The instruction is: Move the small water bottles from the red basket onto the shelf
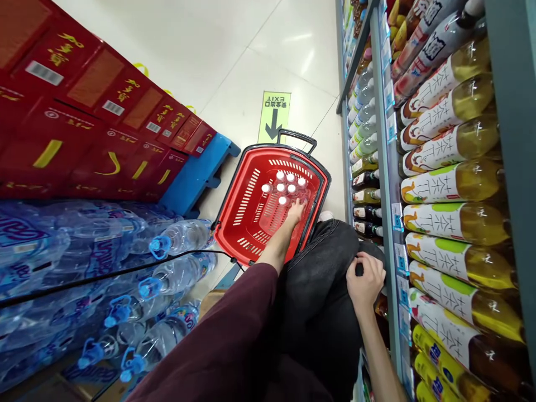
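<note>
Seen from the head camera, looking down a shop aisle with a pale, glossy tiled floor [234, 67]; a green exit sign [274, 116] with a black arrow is stuck to the tiles. A red shopping basket [247, 201] with a black handle stands on the floor just ahead of the person's dark-trousered knee. Inside it, toward its far right corner, stand seven clear bottles [287, 188] with white caps, packed close together. The left hand [295, 212], reaching out of a maroon sleeve, rests on the nearest bottles with fingers curled loosely over them — whether it grips one, I cannot tell. The right hand [365, 279] lies on the knee, fingers bent, clasping a small dark thing that is mostly hidden. To the right, shelves [387, 167] hold rows of yellow tea bottles [456, 184]. To the left lie shrink-wrapped packs of large water bottles [125, 268] with blue caps, and behind them stacked red cartons [84, 111] on a blue pallet [201, 173].
</note>
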Motion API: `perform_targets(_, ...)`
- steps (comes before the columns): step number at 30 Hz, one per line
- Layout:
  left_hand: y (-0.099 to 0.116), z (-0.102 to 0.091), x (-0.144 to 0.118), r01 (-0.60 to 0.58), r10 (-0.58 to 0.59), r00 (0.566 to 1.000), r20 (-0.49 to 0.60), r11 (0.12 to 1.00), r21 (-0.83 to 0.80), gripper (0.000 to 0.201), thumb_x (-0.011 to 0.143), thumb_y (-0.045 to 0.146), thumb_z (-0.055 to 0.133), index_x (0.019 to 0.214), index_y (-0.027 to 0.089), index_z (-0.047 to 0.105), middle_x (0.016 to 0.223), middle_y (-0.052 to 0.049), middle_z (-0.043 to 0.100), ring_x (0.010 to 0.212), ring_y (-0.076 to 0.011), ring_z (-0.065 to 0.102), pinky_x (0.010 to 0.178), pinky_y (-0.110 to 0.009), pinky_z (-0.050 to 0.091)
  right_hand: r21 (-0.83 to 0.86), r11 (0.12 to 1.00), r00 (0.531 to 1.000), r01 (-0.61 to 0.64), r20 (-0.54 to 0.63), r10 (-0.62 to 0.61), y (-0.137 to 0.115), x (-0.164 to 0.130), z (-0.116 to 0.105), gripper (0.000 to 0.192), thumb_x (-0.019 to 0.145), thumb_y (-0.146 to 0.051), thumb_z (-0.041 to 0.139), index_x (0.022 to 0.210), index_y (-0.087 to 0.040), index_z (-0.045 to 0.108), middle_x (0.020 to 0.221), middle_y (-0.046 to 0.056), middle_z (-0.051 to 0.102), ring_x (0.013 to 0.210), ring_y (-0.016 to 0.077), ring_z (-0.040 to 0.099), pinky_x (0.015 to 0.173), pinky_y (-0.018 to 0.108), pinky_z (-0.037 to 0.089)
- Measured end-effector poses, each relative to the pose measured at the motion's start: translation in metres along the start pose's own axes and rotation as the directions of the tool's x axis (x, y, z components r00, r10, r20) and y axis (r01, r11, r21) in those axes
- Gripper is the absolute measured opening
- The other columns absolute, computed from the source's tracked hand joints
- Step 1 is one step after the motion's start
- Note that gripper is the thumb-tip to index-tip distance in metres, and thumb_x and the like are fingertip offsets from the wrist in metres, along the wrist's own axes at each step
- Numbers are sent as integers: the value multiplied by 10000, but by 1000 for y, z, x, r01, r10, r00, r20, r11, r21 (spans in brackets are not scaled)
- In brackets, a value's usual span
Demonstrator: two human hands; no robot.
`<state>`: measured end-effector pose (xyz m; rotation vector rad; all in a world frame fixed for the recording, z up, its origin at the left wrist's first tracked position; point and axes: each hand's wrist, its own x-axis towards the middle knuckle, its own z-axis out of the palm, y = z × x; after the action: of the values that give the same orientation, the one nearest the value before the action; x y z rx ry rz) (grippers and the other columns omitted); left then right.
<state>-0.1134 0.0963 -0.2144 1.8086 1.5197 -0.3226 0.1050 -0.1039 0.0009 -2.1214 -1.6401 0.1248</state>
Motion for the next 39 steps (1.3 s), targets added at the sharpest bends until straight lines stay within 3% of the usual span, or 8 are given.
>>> perform_targets(5,-23,18,-39,96,-105,989,107,992,82,719,835,49,699,1500,210,477,1585,-221,303,1387,-375,479,1059,-443,504,4,1000,1000,-8,1,7,0,0,0,168,961,-173,564,805,-209,615,1015,59,759,995,239,643,872,338,400)
perform_targets(10,-37,39,-86,152,-171,970,175,982,113,549,918,95,629,1447,193,521,1525,-192,409,1327,-318,532,1055,-434,500,8,1000,1000,-17,-1,17,0,-1,0,171,962,-192,549,805,-209,614,1022,69,759,998,245,638,874,346,390)
perform_targets(14,-45,46,-119,171,-189,960,204,980,103,440,994,322,659,1399,175,568,1447,-137,543,1242,-275,596,1032,-488,542,18,999,999,-35,13,35,1,-3,0,173,956,-209,535,799,-211,607,1025,81,757,1006,255,626,865,356,374)
perform_targets(20,-49,39,-147,215,-223,954,199,975,61,435,996,393,673,1357,163,605,1364,-126,617,1176,-253,647,988,-477,581,21,1000,1000,-15,-9,15,2,-6,1,163,931,-228,536,781,-216,598,1020,74,755,1001,260,619,853,358,370)
perform_targets(34,-66,26,-202,225,-223,970,96,974,-8,473,985,426,676,1372,167,594,1412,-132,587,1211,-270,623,1020,-500,555,-25,1000,1000,-8,-14,7,4,-14,3,253,921,-334,471,771,-209,632,1022,113,762,1015,289,598,843,374,355)
perform_targets(39,-72,21,-223,164,-164,986,-13,986,-10,436,912,272,667,1320,129,611,1455,-179,531,1230,-284,607,1003,-395,531,-36,999,999,36,-15,-37,2,-21,1,267,908,-354,467,772,-201,639,996,122,750,1018,292,588,842,372,356)
